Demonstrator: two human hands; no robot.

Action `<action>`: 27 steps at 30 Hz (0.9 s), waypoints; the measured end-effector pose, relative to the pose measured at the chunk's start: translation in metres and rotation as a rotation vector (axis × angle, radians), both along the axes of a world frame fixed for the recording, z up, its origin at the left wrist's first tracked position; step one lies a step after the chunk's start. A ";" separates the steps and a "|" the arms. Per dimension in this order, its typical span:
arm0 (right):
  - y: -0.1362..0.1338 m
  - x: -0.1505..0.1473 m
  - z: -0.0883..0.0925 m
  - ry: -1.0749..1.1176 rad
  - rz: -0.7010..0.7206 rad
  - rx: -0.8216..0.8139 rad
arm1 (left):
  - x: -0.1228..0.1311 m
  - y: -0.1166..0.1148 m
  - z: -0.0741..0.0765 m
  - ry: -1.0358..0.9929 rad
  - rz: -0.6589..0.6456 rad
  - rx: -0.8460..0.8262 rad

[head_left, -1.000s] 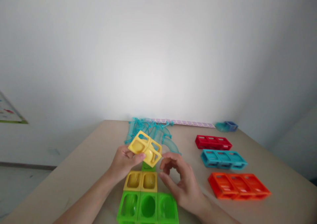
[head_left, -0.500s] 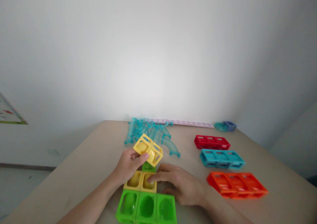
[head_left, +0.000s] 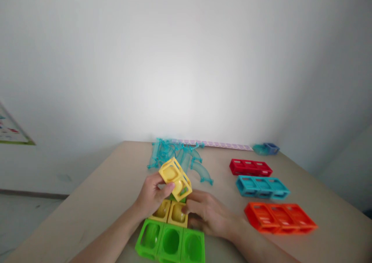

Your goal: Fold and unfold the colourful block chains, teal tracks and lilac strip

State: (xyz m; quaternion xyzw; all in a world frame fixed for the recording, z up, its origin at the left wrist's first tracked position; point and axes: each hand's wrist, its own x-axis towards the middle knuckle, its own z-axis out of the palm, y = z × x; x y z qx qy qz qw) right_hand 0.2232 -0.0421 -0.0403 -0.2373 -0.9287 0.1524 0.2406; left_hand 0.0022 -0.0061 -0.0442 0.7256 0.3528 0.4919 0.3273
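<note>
Tabletop (head_left: 110,185) | yellow block (head_left: 176,177) pinched in left grip (head_left: 155,194) | twin (head_left: 176,213) touching right grip (head_left: 207,212), hold unclear

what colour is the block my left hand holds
It's a yellow two-cell plastic block, head view.

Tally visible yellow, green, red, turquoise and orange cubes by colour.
Yellow cubes: 4 (2 in the left hand)
Green cubes: 4 (1 partly hidden)
Red cubes: 3
Turquoise cubes: 3
Orange cubes: 3
Total: 17
</note>
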 end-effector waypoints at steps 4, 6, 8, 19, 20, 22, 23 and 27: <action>0.000 0.002 -0.008 -0.040 -0.034 0.069 | -0.001 -0.001 0.001 0.002 0.050 0.047; 0.000 0.002 -0.009 -0.002 -0.032 0.037 | 0.000 -0.002 0.002 -0.030 0.058 0.018; -0.001 0.002 -0.008 0.094 -0.033 -0.044 | 0.001 -0.002 0.002 -0.076 0.075 -0.037; -0.003 0.004 -0.004 0.671 -0.192 -0.464 | 0.008 -0.001 0.003 -0.231 0.140 -0.167; -0.003 0.003 -0.005 0.726 -0.206 -0.519 | 0.008 -0.002 0.002 -0.218 0.125 -0.169; -0.002 -0.002 -0.006 0.859 -0.233 -0.629 | 0.008 -0.001 0.000 -0.182 0.103 -0.158; -0.001 -0.004 -0.006 0.922 -0.249 -0.683 | 0.007 -0.001 -0.001 -0.168 0.102 -0.149; 0.002 -0.008 -0.005 1.083 -0.284 -0.777 | 0.008 -0.002 0.000 -0.184 0.107 -0.129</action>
